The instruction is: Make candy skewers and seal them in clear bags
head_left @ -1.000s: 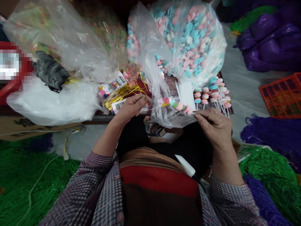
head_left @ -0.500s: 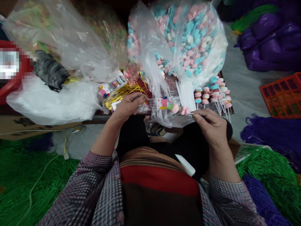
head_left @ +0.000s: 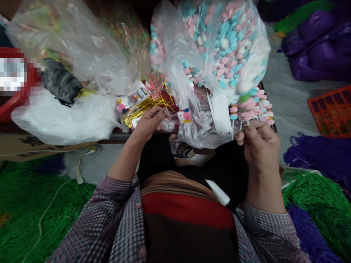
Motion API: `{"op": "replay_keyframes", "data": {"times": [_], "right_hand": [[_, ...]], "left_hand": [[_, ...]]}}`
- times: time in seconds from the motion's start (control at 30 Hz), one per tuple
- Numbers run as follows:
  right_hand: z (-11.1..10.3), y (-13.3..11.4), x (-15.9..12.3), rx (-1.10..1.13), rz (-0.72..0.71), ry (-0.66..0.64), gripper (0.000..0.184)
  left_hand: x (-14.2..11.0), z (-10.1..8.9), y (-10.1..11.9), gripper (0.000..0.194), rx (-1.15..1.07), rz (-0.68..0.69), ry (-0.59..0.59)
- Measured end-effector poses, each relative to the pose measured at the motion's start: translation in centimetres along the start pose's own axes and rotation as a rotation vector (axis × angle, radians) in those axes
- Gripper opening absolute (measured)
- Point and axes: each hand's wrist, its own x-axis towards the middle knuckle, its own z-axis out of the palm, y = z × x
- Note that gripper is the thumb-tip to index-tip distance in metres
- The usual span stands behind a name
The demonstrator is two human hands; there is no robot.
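Both of my grips are narrow now, each pinching something different. My right grip [head_left: 260,142] holds a candy skewer [head_left: 247,106] by the lower part of its stick, thumb and fingertips pressed together. Half a second ago that skewer lay nearly level in front of me, its far end against the printed wrapper; now it stands almost upright, well to the right, its pink and green sweets blurred. Behind it are the other candy skewers [head_left: 264,109], partly covered by mine, so I cannot tell whether they touch.

My left grip [head_left: 148,123] has hardly moved, and it pinches one end of the clear wrapper [head_left: 185,115], whose spotted pink and white label now hangs apart from the skewer over the crumpled plastic. Just above my left fingers lie the gold twist ties [head_left: 149,109], as they did before. Between my two grips a bundle of white sticks [head_left: 221,113] rests near the edge of the desk [head_left: 119,137], unchanged. Farther back, the big clear bag [head_left: 230,44] of pink, blue and white sweets keeps its place.
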Motion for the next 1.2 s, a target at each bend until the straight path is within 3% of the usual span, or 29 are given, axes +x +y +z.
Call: {"op": "replay_keyframes", "data": {"times": [0.13, 0.27, 0.43, 0.73, 0.83, 0.93, 1.1, 1.2], "right_hand": [[3.4, -1.4, 0.1, 0.101, 0.127, -0.197, 0.029], [7.1, -1.9, 0.8, 0.187, 0.226, -0.172, 0.03], [9.9, -1.6, 1.0, 0.259, 0.29, -0.307, 0.046], [11.7, 0.3, 0.3, 0.13, 0.205, -0.091, 0.067], [11.6, 0.4, 0.5, 0.064, 0.173, -0.088, 0.068], [10.1, -0.4, 0.8, 0.026, 0.142, -0.14, 0.054], [5.0, -1.7, 0.3, -0.15, 0.036, -0.154, 0.019], [2.1, -1.8, -0.4, -0.218, -0.041, -0.144, 0.015]], "left_hand": [[0.0, 0.6, -0.7, 0.045, 0.113, 0.118, -0.032], [-0.5, 1.2, -0.1, 0.044, 0.246, 0.209, -0.082], [-1.4, 2.2, 0.5, 0.048, 0.296, 0.196, -0.148], [-1.9, 3.2, -1.0, 0.053, 0.144, 0.026, -0.242], [-1.9, 3.3, -1.6, 0.057, 0.086, -0.015, -0.19], [-1.6, 3.1, -1.8, 0.057, -0.056, -0.06, -0.11], [-1.1, 2.0, -1.1, 0.055, -0.282, -0.064, -0.058], [-0.9, 1.4, -1.0, 0.054, -0.328, -0.09, -0.112]]}}
